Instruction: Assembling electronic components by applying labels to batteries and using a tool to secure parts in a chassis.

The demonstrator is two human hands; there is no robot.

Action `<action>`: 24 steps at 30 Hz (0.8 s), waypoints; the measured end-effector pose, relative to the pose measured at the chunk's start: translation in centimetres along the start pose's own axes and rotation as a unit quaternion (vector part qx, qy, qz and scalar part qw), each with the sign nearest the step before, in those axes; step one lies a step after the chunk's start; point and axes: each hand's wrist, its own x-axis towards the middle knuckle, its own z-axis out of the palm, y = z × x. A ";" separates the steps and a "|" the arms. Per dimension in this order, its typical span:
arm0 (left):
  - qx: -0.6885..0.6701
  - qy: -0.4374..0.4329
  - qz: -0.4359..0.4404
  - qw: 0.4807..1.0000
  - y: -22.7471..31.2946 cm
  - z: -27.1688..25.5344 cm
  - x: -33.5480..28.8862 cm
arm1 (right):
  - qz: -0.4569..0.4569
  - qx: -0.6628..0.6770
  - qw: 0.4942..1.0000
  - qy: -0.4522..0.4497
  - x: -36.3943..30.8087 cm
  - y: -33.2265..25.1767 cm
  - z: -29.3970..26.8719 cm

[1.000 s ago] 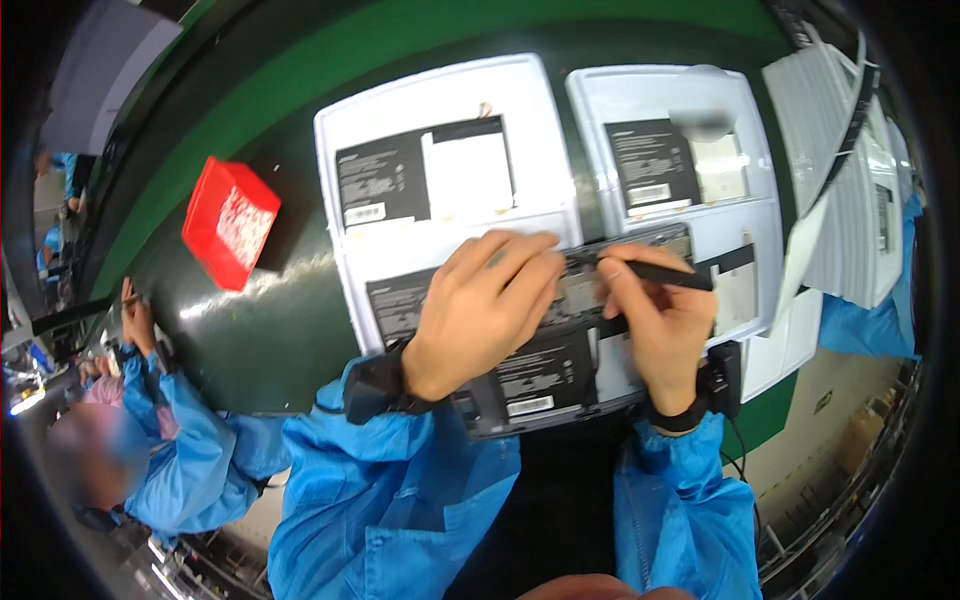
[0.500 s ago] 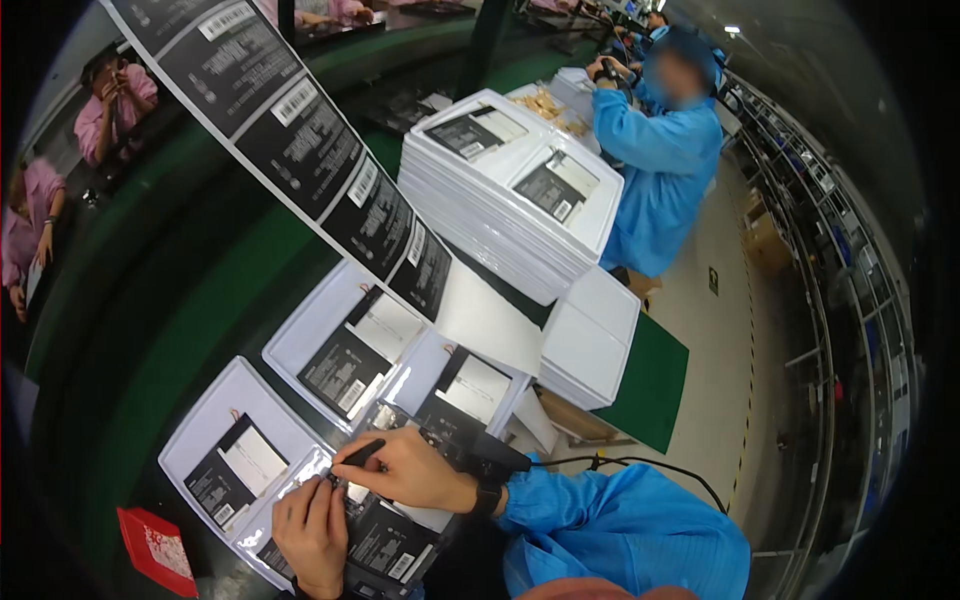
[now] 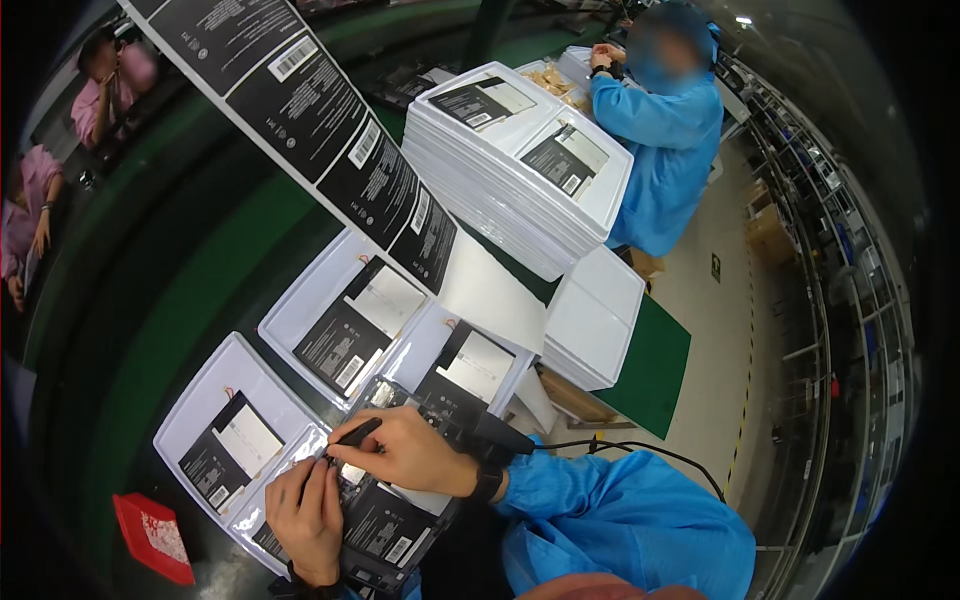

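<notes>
My right hand (image 3: 415,455) grips a short black pen-like tool (image 3: 358,432), its tip down among small parts. Under both hands lies an opened electronic device (image 3: 378,393) with a bare circuit board and a black-and-white labelled battery pack (image 3: 385,535). The fingers of my left hand (image 3: 308,525) are drawn together at the device's left edge, close to the tool tip; what they pinch is hidden. White trays around it hold flat battery packs: one pack (image 3: 232,450) to the left, another (image 3: 358,325) behind, and a third (image 3: 465,375) behind to the right.
A strip of black labels (image 3: 330,125) hangs across the bench. Tall stacked white trays (image 3: 490,190) and a lower tray stack (image 3: 595,315) stand behind right. A red bin (image 3: 152,540) sits at left. A cable (image 3: 630,447) runs past my right sleeve. A co-worker in blue (image 3: 655,135) stands beyond.
The view has shifted slightly, and the tray stacks and label strip sit differently in it. Both my hands stay at the same spot on the device. The co-worker's hands have lowered.
</notes>
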 end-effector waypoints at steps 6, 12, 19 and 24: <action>0.000 0.001 0.000 1.000 0.2 0.1 0.1 | 0.004 -0.017 1.000 -0.004 0.0 0.1 -0.3; 0.018 -0.002 0.012 1.000 0.2 0.0 -0.5 | -0.001 0.005 1.000 -0.012 -0.4 0.2 0.0; 0.021 0.000 0.023 1.000 0.0 -0.2 -0.4 | 0.006 -0.029 0.999 -0.021 -0.2 0.1 -0.1; 0.020 -0.008 0.026 0.999 -0.1 -0.1 0.1 | 0.024 -0.010 1.000 -0.016 0.2 0.4 0.0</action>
